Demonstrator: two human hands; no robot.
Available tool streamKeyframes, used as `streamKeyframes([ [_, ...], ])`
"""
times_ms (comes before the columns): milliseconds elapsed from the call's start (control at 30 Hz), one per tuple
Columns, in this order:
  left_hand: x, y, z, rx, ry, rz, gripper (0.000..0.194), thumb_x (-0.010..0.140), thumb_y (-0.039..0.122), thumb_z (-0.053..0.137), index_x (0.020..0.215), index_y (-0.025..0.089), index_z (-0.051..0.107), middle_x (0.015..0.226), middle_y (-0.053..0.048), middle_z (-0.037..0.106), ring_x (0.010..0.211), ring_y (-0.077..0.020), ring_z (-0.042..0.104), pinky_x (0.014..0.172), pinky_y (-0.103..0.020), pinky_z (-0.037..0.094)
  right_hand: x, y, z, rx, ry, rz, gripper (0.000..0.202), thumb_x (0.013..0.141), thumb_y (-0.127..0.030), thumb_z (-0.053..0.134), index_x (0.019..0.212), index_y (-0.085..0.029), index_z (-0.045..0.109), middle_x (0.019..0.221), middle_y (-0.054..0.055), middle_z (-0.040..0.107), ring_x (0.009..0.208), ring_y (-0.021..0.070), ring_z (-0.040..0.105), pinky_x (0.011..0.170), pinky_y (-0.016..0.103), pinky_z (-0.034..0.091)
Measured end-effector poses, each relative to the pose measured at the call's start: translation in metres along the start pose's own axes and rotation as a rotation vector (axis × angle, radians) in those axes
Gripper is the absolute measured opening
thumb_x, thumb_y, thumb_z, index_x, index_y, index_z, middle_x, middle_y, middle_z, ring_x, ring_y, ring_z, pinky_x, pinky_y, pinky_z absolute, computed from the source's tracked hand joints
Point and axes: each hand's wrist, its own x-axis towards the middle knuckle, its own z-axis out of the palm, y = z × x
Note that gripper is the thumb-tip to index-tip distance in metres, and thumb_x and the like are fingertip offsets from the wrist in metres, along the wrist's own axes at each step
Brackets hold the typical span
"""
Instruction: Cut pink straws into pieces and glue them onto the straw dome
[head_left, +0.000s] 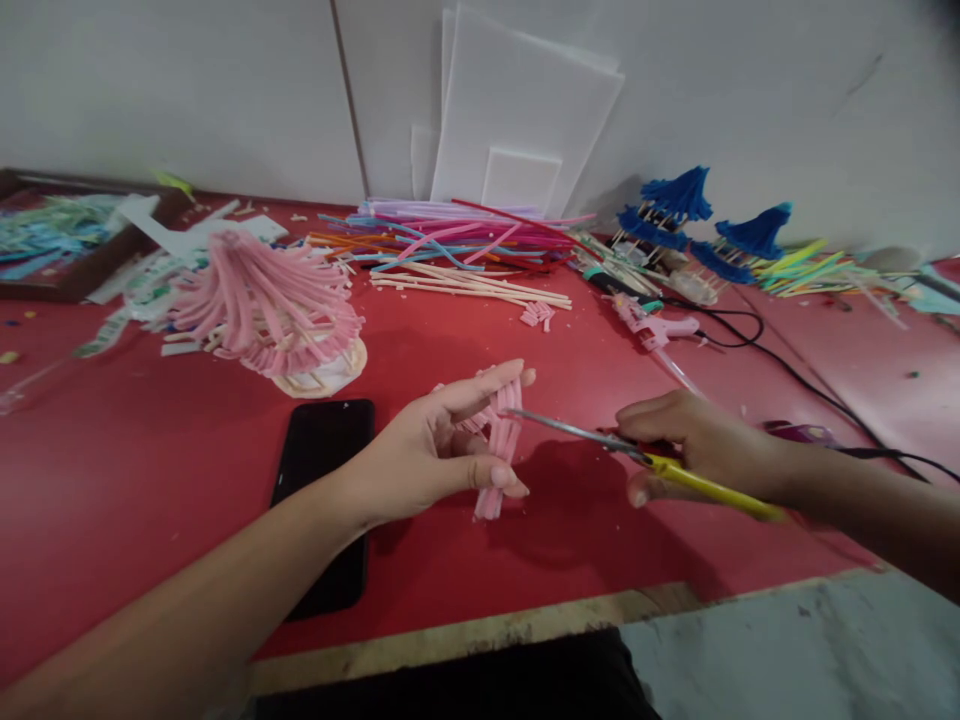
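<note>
My left hand [450, 440] is closed on a piece made of pink pipe cleaners [501, 438], laid side by side and bent, with the thumb below and the fingers above. My right hand [675, 440] grips scissors [690, 483] with a yellow handle and long thin metal blades, seen nearly edge-on. The blade tip meets the pink pipe cleaners near their upper part; whether it lies between the strands I cannot tell. Behind my left hand, to the left, stands a pink pipe-cleaner roof model [262, 305] on a pale base.
A black phone [322, 540] lies partly under my left forearm. Behind are coloured pipe cleaners [465, 232], short pink cut pieces [537, 316] and white sheets [525, 100]. A pink glue gun [652, 325], black cables and blue roof models [675, 195] stand to the right.
</note>
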Motion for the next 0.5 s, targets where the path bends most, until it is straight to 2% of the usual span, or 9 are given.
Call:
streamKeyframes([
  [67,0.002,-0.002,-0.001,0.054,0.093,0.042,0.085,0.075,0.013,0.078,0.148,0.028,0.037,0.115,-0.011,0.071,0.072,-0.0151,0.072,0.066,-0.026,0.061,0.0,0.006,0.002,-0.113,0.104,0.102,0.06,0.08,-0.076,0.044,0.058,-0.02,0.043,0.055,-0.003,0.041,0.05,0.0094,0.035,0.051,0.025,0.026],
  [167,0.004,-0.004,-0.004,0.146,0.206,0.111,0.09,0.074,0.016,0.078,0.15,0.023,0.031,0.095,-0.007,0.073,0.076,-0.0175,0.071,0.067,-0.026,0.059,-0.002,0.018,0.014,-0.328,0.219,0.349,0.047,0.085,-0.062,0.046,0.065,-0.02,0.051,0.064,0.003,0.054,0.054,0.0132,0.046,0.054,0.028,0.03],
  [233,0.004,-0.005,-0.005,0.199,0.249,0.149,0.091,0.076,0.019,0.078,0.152,0.02,0.027,0.08,-0.003,0.072,0.072,-0.0169,0.07,0.065,-0.025,0.058,-0.004,0.024,0.021,-0.398,0.245,0.45,0.04,0.087,-0.055,0.046,0.07,-0.019,0.055,0.068,0.007,0.059,0.056,0.0165,0.051,0.054,0.029,0.031],
  [300,0.003,-0.005,-0.006,0.245,0.285,0.182,0.09,0.079,0.022,0.075,0.153,0.02,0.024,0.072,-0.001,0.07,0.067,-0.0157,0.069,0.064,-0.023,0.057,-0.008,0.026,0.022,-0.405,0.252,0.487,0.036,0.087,-0.051,0.047,0.075,-0.019,0.058,0.07,0.009,0.062,0.058,0.0194,0.056,0.054,0.03,0.034],
  [400,0.001,-0.006,-0.003,0.335,0.359,0.236,0.083,0.082,0.025,0.072,0.152,0.022,0.027,0.075,-0.001,0.071,0.067,-0.0164,0.07,0.068,-0.026,0.058,-0.012,0.014,0.011,-0.438,0.241,0.493,0.031,0.088,-0.044,0.048,0.081,-0.017,0.061,0.078,0.013,0.068,0.071,0.0261,0.064,0.065,0.036,0.043],
  [467,-0.001,-0.006,0.002,0.409,0.427,0.288,0.079,0.082,0.027,0.072,0.15,0.023,0.032,0.078,-0.002,0.071,0.07,-0.0176,0.07,0.073,-0.027,0.059,-0.009,-0.006,0.001,-0.423,0.286,0.492,0.031,0.09,-0.04,0.045,0.086,-0.016,0.064,0.086,0.016,0.07,0.08,0.0296,0.065,0.071,0.04,0.045],
  [500,-0.002,-0.006,0.005,0.448,0.457,0.315,0.078,0.082,0.028,0.073,0.15,0.024,0.033,0.079,-0.002,0.07,0.071,-0.0179,0.071,0.075,-0.027,0.059,-0.005,-0.019,-0.002,-0.334,0.337,0.493,0.031,0.092,-0.038,0.043,0.097,-0.017,0.065,0.095,0.015,0.071,0.085,0.0284,0.066,0.073,0.039,0.046],
])
